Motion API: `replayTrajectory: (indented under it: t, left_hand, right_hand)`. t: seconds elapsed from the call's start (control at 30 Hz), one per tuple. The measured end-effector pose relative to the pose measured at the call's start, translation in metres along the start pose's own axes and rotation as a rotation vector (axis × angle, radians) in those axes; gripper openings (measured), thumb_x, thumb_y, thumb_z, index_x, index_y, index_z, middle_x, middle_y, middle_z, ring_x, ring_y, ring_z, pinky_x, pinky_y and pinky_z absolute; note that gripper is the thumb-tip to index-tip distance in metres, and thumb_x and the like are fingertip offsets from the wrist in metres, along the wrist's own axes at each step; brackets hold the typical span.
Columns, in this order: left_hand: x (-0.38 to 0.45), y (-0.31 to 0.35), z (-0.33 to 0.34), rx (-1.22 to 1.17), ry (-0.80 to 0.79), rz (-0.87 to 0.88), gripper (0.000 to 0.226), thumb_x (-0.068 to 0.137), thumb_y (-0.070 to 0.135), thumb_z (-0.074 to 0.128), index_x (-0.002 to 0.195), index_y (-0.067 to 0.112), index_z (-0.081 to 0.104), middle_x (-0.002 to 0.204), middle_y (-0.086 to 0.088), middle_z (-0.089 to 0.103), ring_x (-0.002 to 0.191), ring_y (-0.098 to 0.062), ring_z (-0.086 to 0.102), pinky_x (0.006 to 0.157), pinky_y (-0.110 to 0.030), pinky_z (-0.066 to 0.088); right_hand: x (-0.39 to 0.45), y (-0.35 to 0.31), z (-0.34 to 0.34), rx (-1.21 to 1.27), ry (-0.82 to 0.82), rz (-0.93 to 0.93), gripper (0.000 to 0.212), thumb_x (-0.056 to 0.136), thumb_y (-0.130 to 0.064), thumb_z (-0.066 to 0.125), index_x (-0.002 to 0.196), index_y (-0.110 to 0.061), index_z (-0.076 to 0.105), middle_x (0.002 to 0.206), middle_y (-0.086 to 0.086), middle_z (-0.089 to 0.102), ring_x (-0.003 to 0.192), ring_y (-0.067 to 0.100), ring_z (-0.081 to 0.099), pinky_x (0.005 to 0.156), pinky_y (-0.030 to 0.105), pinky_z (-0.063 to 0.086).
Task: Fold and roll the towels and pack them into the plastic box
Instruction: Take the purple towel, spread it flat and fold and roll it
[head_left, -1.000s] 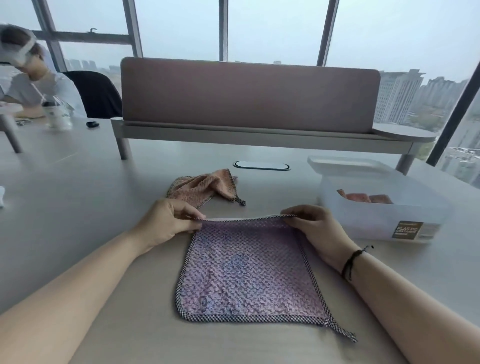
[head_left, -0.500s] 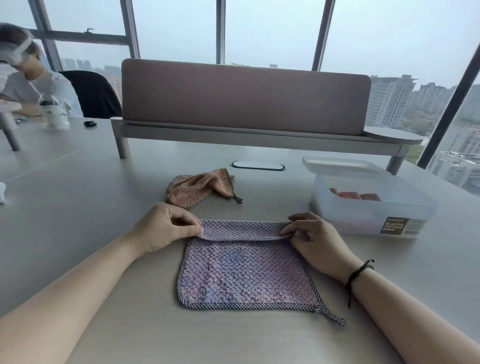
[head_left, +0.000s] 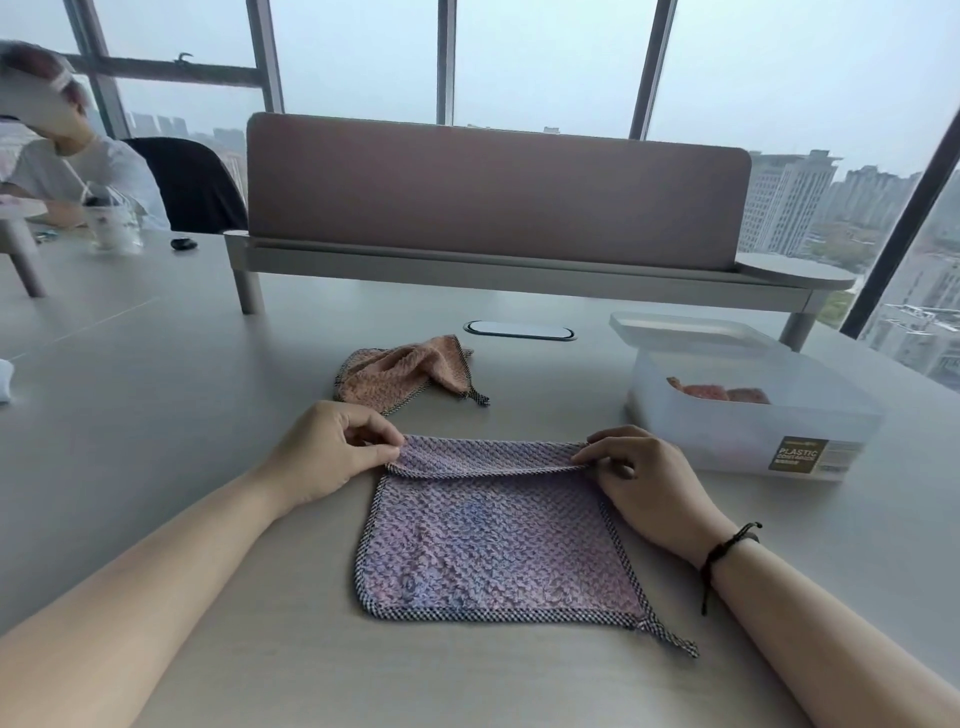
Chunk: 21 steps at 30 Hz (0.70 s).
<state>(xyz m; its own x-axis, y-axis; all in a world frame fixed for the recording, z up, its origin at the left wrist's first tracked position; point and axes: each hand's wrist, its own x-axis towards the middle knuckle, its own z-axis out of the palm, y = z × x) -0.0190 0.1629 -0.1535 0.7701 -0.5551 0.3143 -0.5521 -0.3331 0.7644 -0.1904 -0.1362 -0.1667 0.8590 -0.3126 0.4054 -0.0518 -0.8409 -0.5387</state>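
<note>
A purple towel (head_left: 498, 551) with checked trim lies flat on the table in front of me, its far edge turned over toward me in a narrow fold. My left hand (head_left: 332, 452) pinches the fold's left end and my right hand (head_left: 639, 473) pinches its right end. Beyond it lies a crumpled orange towel (head_left: 405, 371). To the right stands the clear plastic box (head_left: 748, 415), open, with orange rolled towels (head_left: 717, 391) inside.
The box's lid (head_left: 685, 330) lies behind the box. A desk divider on a raised shelf (head_left: 493, 208) spans the back, with a cable port (head_left: 519, 330) before it. At far left a seated person (head_left: 67, 156), a cup (head_left: 111, 223) and a small black object (head_left: 183, 243).
Both hands turned the towel's far edge over toward me, and the fold has grown a little wider since half a second ago.
</note>
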Motion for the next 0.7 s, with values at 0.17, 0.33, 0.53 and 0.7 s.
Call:
replayTrajectory:
  t: [0.17,0.33,0.53,0.7]
  left_hand:
    - [0.002,0.0,0.001,0.003,0.025,0.01,0.011,0.077,0.003,0.081,0.082,0.013,0.079,0.08,0.0,0.078,0.077,-0.014,0.071,0.073,-0.013,0.053]
    - [0.003,-0.001,0.002,0.017,0.035,0.014,0.012,0.079,0.002,0.079,0.082,0.014,0.079,0.079,0.004,0.077,0.076,-0.01,0.071,0.07,-0.008,0.05]
    - [0.002,-0.001,0.008,0.105,0.002,0.032,0.014,0.084,0.006,0.076,0.089,0.019,0.078,0.082,-0.009,0.073,0.061,-0.002,0.056,0.061,-0.007,0.044]
    - [-0.002,0.002,0.011,0.338,-0.047,0.199,0.049,0.082,0.063,0.058,0.118,0.033,0.069,0.128,0.018,0.06,0.121,0.0,0.049,0.106,-0.026,0.033]
  right_hand:
    - [0.001,0.0,0.0,0.014,0.036,0.026,0.037,0.083,0.002,0.063,0.085,-0.031,0.08,0.102,-0.012,0.07,0.091,0.005,0.064,0.076,-0.003,0.037]
    - [0.0,-0.002,0.001,-0.02,0.012,0.03,0.038,0.081,0.003,0.061,0.086,-0.03,0.081,0.103,-0.013,0.069,0.09,0.005,0.063,0.078,-0.003,0.036]
    - [0.0,-0.005,0.0,-0.052,0.019,0.041,0.031,0.084,-0.004,0.06,0.089,-0.027,0.079,0.103,-0.011,0.068,0.088,0.006,0.062,0.077,0.005,0.038]
    - [-0.003,-0.018,-0.002,0.001,0.279,0.005,0.023,0.089,-0.006,0.061,0.101,-0.021,0.075,0.099,-0.007,0.07,0.083,0.006,0.062,0.08,0.026,0.051]
